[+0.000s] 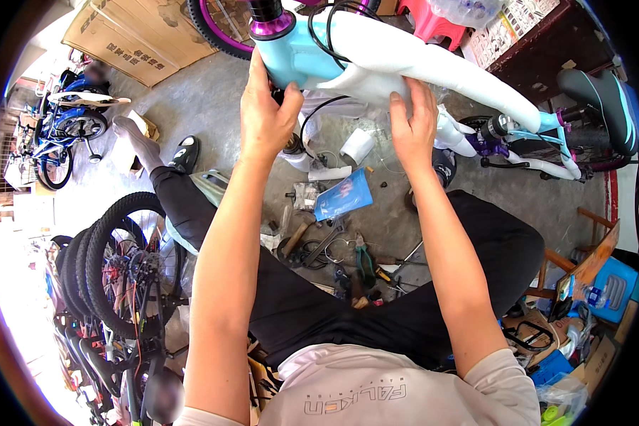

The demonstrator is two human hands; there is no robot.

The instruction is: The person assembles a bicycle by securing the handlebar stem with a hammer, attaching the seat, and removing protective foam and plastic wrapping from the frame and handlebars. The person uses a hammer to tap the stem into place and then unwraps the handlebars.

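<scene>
A light-blue bicycle frame stretches across the top of the view, its top tube in white foam wrap. My left hand is closed on the front end by the head tube, thumb on the near side. My right hand grips the white-wrapped lower tube further right; its fingertips are partly hidden behind it. Black cables loop beside the head tube, below a purple headset ring. At the right end sit a black-and-blue saddle and a purple crank part.
Between my legs on the floor lie a blue packet, green-handled pliers, a hammer and several other tools. Bicycle wheels stand at left. A cardboard box is at the back, a red stool at the upper right.
</scene>
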